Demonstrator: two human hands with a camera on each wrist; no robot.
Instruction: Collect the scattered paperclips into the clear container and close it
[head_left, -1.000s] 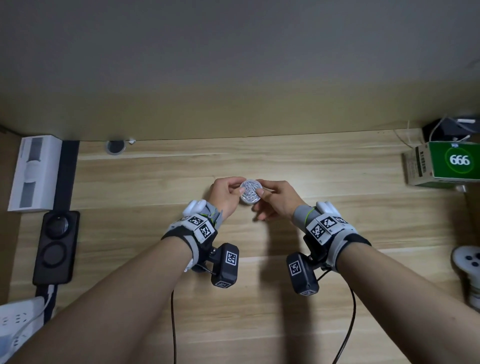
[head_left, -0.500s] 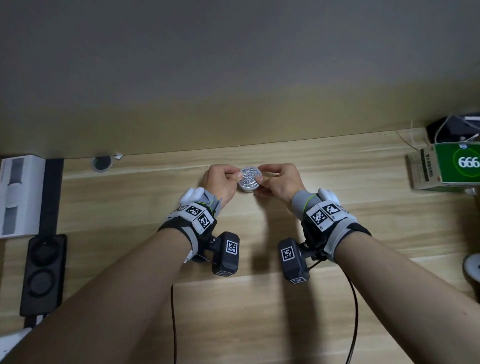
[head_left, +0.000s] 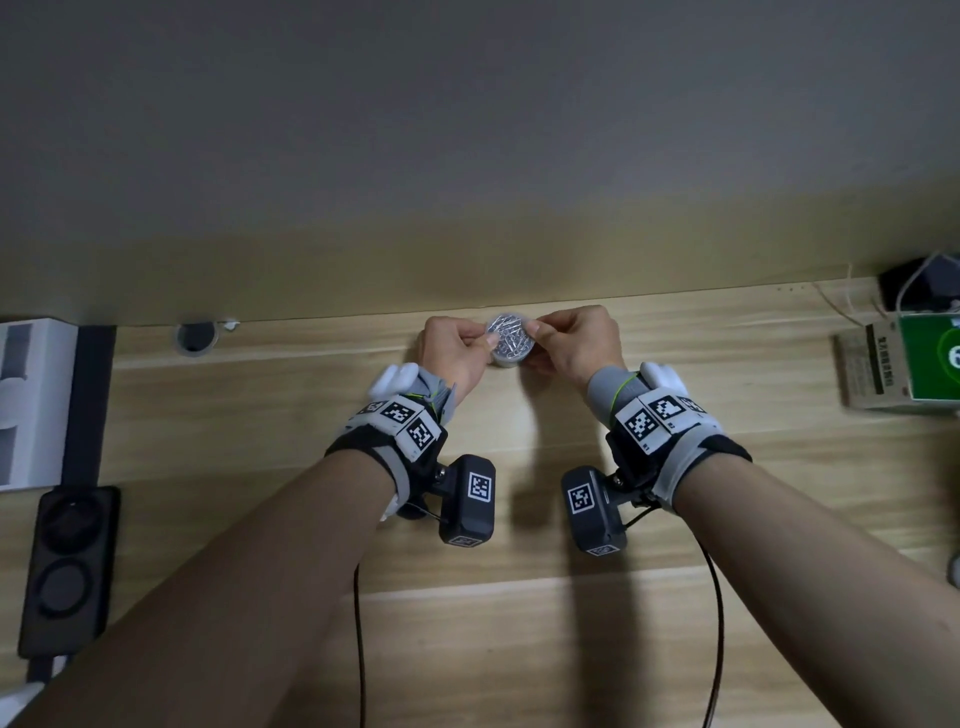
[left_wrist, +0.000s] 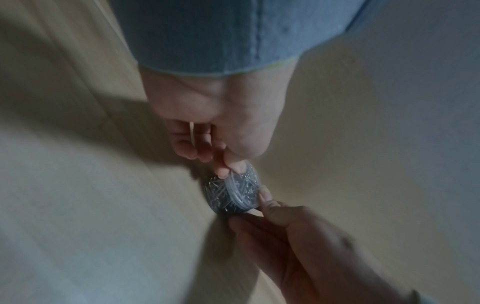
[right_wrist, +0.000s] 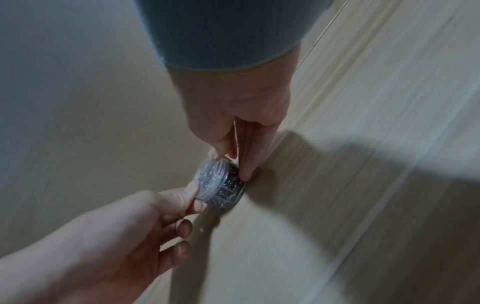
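While both hands pinch it, the small round clear plastic container (head_left: 509, 340) packed with silver paperclips (right_wrist: 230, 190) sits at twelve o'clock on the wooden desk (head_left: 519, 649). Left hand (head_left: 457, 353) and right hand (head_left: 579, 348) each grip the rim; light, rigid, probably slippery.

Lidded clear container (head_left: 509, 340) of paperclips (head_left: 508, 338)

The right hand (right_wrist: 233, 115) reaches down from a grey-blue cuff (right_wrist: 223, 41), thumb and fingers pinching the round clear container (right_wrist: 221, 185), lid on, packed with paperclips (right_wrist: 230, 193). The left hand (right_wrist: 109, 242) takes its grip on the lid's opposite edge. Their shadows fall across the wooden bench (right_wrist: 389, 144).
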